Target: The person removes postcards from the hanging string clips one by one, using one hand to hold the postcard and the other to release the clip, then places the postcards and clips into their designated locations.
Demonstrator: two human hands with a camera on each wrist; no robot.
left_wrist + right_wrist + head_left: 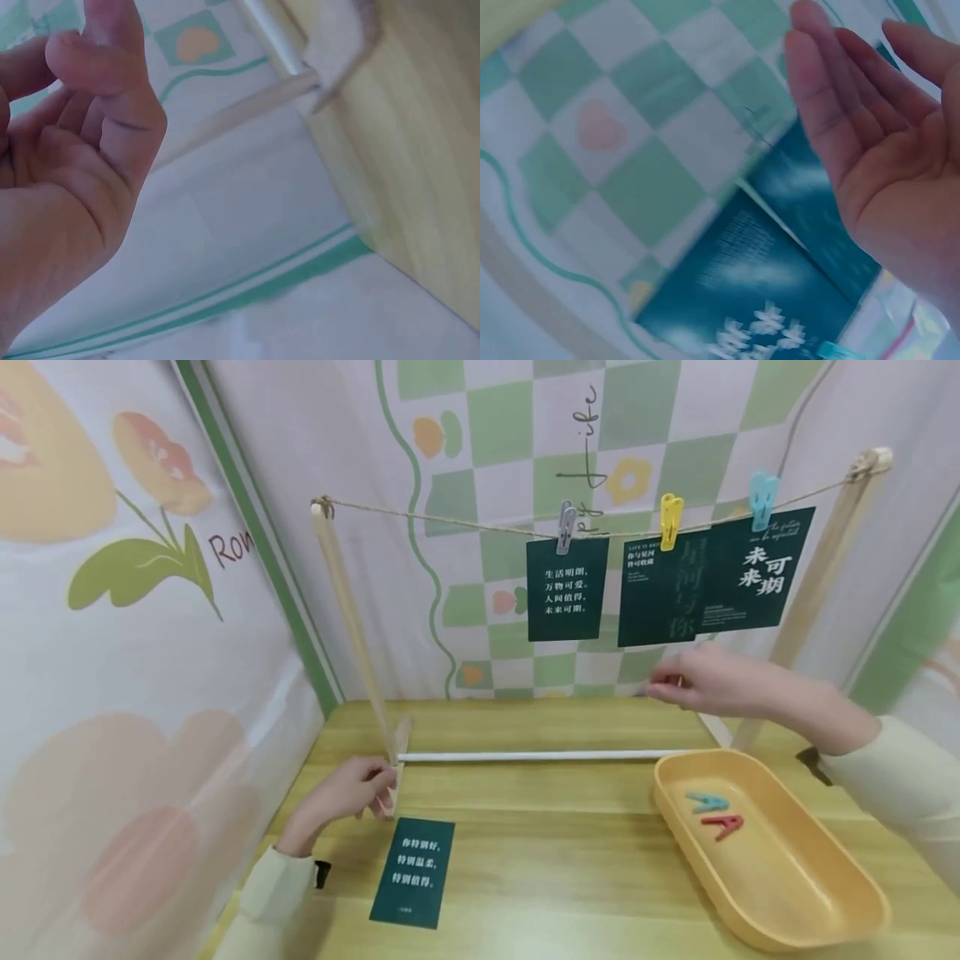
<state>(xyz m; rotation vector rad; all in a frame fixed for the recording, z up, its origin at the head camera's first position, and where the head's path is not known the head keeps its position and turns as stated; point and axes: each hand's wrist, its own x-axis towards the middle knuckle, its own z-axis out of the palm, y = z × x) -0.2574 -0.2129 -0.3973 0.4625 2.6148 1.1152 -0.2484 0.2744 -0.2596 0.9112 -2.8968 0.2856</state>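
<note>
My left hand [351,788], its fingers loosely bent and holding nothing, hovers by the foot of the left wooden post. Just below it on the table lies a dark green card [412,873] with white writing. My right hand [716,682] is in the air under the hanging cards, and its palm and relaxed fingers [821,112] are bare in the right wrist view. From the twine [465,526] hang a left card [565,610] under a grey clothespin [566,527], a middle card [648,602] under a yellow clothespin [670,522], and a right card [757,577] under a blue clothespin [762,502].
Wooden posts [348,610] carry the twine, with a white rod [540,756] joining their feet. At the right stands an orange tray [802,893] holding a teal clothespin [707,802] and a red clothespin [723,825]. A checkered curtain [498,468] hangs behind.
</note>
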